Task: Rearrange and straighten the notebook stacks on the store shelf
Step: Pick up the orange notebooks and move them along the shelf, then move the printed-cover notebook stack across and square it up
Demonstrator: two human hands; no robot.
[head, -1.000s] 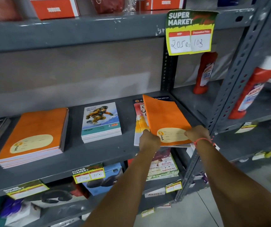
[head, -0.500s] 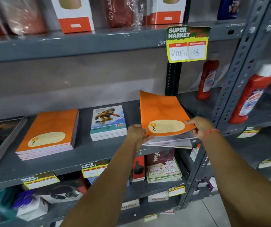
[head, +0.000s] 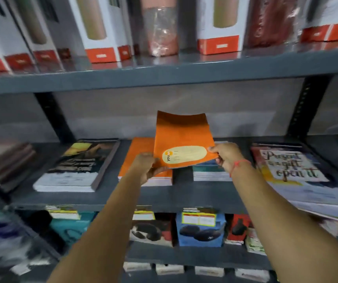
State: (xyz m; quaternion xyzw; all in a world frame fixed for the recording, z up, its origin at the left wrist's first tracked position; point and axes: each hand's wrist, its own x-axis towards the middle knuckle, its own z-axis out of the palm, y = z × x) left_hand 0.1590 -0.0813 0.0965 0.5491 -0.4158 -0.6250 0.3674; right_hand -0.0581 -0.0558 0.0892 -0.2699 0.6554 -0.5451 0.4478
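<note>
- Orange card cover, thin and bendy: the orange notebook (head: 184,139) is in both my hands, lifted clear of the shelf (head: 184,196) and tilted up, its far edge curling.
- My left hand (head: 146,167) pinches the near left corner, fingers closed on the cover; my right hand (head: 226,155) clamps the near right corner, thumb on top.
- It looks light and floppy to me, so holding both near corners should keep it flat; gripping harder would probably crease the cover.
- Just below and behind it lies the orange stack (head: 141,158), the likely home for this one.
- To the right of that stack sits a teal-and-white stack (head: 211,172), partly hidden by my right hand.
- Farther out, a dark-covered stack (head: 76,166) lies left and a lettered notebook (head: 290,166) right, overhanging the shelf edge.
</note>
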